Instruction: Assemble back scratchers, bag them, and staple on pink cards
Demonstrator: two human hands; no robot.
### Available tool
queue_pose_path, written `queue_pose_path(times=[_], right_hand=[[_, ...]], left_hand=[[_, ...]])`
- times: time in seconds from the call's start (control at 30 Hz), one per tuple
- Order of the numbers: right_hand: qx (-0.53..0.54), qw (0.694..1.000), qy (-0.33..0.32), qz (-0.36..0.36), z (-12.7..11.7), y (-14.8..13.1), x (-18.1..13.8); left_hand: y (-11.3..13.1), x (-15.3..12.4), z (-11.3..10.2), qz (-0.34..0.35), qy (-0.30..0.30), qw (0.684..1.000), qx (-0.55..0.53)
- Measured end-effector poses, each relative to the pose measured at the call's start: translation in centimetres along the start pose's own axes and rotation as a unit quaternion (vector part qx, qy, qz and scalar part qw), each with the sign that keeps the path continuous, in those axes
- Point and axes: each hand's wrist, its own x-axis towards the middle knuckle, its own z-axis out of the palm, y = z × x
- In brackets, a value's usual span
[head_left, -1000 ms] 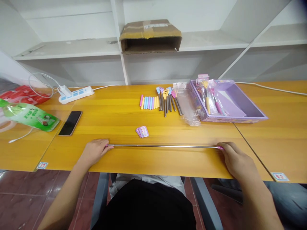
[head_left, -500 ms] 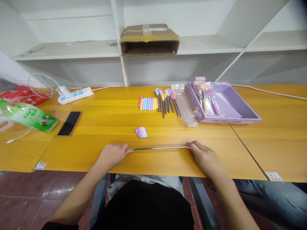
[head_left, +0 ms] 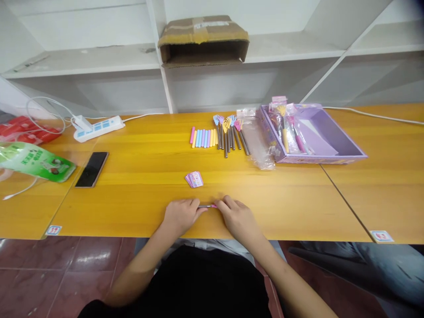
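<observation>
Between my hands, near the table's front edge, is a telescopic back scratcher (head_left: 204, 206) with a metal rod and a pink end. My left hand (head_left: 180, 216) is closed around the rod's left part. My right hand (head_left: 236, 217) grips the pink end, so its head is mostly hidden under the fingers. Just beyond lies a small fan of purple cards (head_left: 194, 179). Farther back is a bunch of back scratchers (head_left: 228, 134) with blue, yellow, purple and pink claw heads. Beside them sits a row of coloured sleeves (head_left: 204, 138).
A purple box (head_left: 331, 158) holding bagged back scratchers stands right, with clear plastic bags (head_left: 258, 145) beside it. At left lie a phone (head_left: 92, 169), a power strip (head_left: 99, 129) and a green-and-white pouch (head_left: 39, 162). A cardboard box (head_left: 203, 33) sits on the shelf.
My hands have come together, and the back scratcher's long rod has collapsed to a short length. Both hands keep their grip on it. The view has shifted slightly.
</observation>
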Motion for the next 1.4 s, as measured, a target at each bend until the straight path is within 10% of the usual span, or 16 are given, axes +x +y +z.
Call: queue_pose_path(times=[1.0,1.4], right_hand=[[0.002,0.999,0.028,-0.017,-1.3,0.6,0.0],[-0.113,0.974,0.111,0.161,-5.1,18.9,-11.4]], left_hand=[[-0.5,-0.7,-1.1,-0.003,0.002,1.0,-0.004],[-16.0,-6.4,-5.1,-0.019,0.034,0.999,0.03]])
